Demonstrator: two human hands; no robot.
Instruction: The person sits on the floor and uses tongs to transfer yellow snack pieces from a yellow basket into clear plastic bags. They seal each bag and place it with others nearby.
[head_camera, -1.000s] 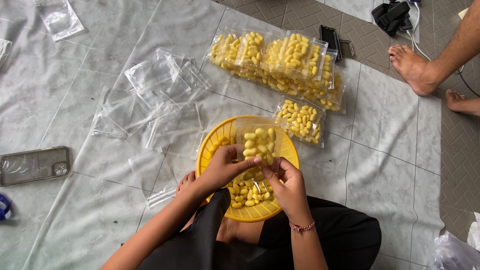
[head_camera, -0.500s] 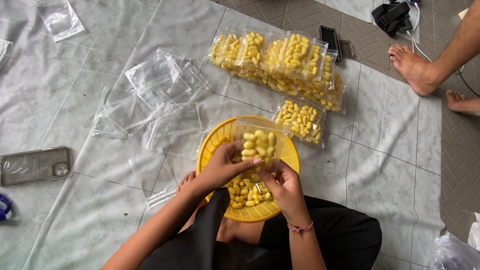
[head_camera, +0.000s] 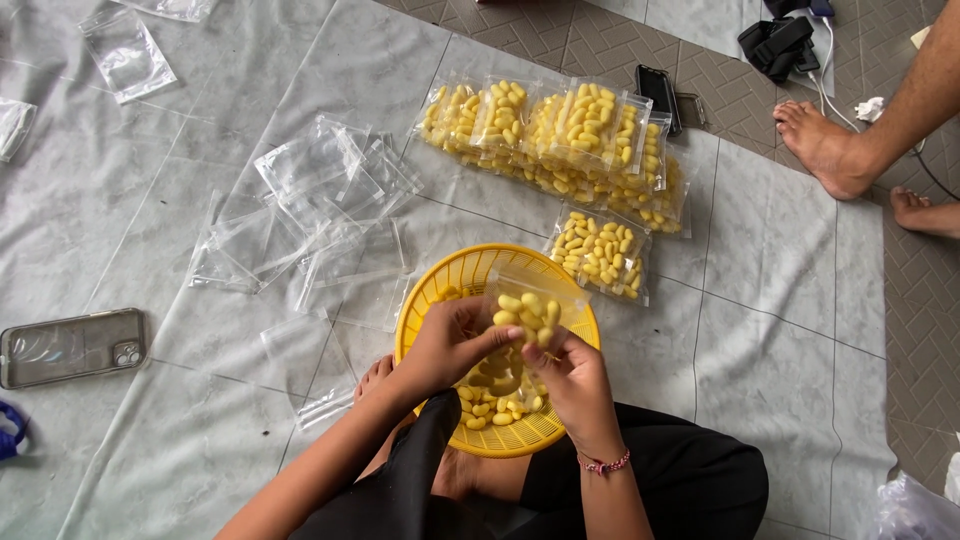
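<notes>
Head view looks straight down at a seated person working over a yellow mesh basket (head_camera: 455, 280) resting on the lap and the edge of a grey sheet (head_camera: 770, 330) spread on the tiled floor. Both hands are up over the basket's middle, sharing one small clear bag (head_camera: 528, 305) partly filled with yellow oval pieces (head_camera: 525, 312). Left hand (head_camera: 450, 345) comes in from the lower left, fingers (head_camera: 500, 340) curled and pinching the bag's near left edge. Right hand (head_camera: 570, 375), with a red beaded bracelet (head_camera: 605, 464) at the wrist, closes its fingers on the bag's lower right side, thumb pressed against the plastic. The bag stands roughly upright between the two hands, above a loose heap of the same yellow pieces (head_camera: 490, 400) lying in the basket bottom.

Just beyond the basket, to the upper right, one filled flat bag (head_camera: 600, 255) lies on the sheet, and further up a whole row of filled bags (head_camera: 560, 135) overlaps along the sheet's edge. To the left, a loose pile of empty clear bags (head_camera: 310, 210) spreads out, with one more empty bag (head_camera: 125, 50) well apart at the upper left. A phone in a clear case (head_camera: 70, 345) lies at the far left. A dark phone (head_camera: 658, 92) sits on the tiles above the filled row. At the upper right, another person's bare feet (head_camera: 830, 150) rest on the floor.
</notes>
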